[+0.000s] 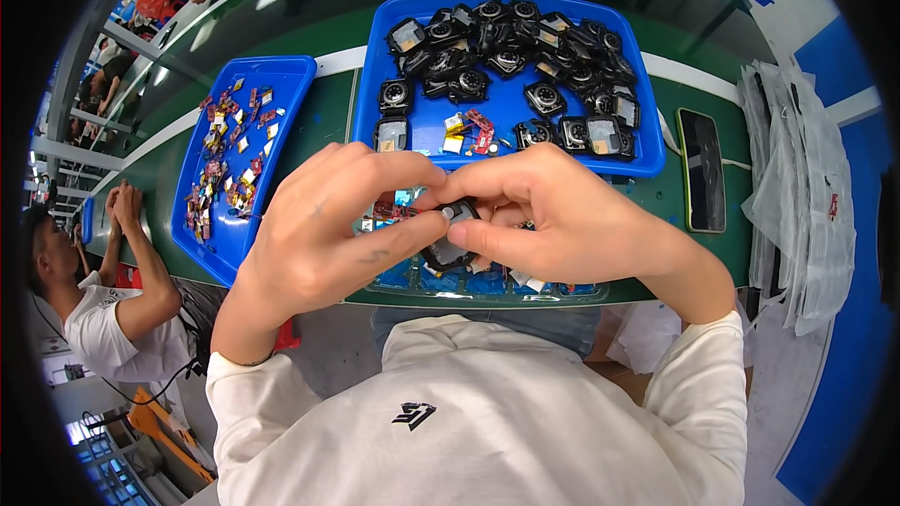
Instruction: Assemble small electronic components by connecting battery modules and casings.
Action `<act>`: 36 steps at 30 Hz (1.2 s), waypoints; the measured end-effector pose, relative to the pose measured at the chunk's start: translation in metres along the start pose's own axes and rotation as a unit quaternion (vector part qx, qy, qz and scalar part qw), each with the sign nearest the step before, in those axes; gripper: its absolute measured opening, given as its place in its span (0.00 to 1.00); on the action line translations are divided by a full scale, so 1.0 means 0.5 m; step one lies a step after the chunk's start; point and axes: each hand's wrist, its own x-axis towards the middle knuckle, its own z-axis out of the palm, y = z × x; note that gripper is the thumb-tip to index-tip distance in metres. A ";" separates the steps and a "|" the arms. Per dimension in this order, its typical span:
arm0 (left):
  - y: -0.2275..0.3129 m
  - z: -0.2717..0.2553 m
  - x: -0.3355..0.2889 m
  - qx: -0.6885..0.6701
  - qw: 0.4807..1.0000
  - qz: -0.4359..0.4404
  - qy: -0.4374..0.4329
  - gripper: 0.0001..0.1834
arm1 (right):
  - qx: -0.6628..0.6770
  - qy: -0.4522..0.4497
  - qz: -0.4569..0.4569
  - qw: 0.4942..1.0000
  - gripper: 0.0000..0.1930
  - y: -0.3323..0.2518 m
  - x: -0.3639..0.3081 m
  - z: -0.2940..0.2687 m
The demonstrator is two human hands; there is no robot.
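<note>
Both hands (pixel 323 211) (pixel 572 215) clamp a black case (pixel 452 249), apparently mid-work, more cases (pixel 470 84) perhaps waiting in a tray (pixel 427 120) at twelve o'clock.

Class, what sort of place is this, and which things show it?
Probably an electronics workshop or factory: a blue tray of black watch-like cases, a second tray of small red-and-yellow parts, and a co-worker beside the green bench.

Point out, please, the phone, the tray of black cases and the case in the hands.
Phone (pixel 701 171), head view: dark face.
Tray (pixel 504 99), head view: bare floor.
Held case (pixel 449 252), head view: lower middle.
</note>
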 end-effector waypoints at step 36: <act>0.052 0.056 -0.039 -0.003 0.966 -0.174 0.192 0.16 | -0.024 0.207 -0.185 0.961 0.09 0.055 0.033 0.007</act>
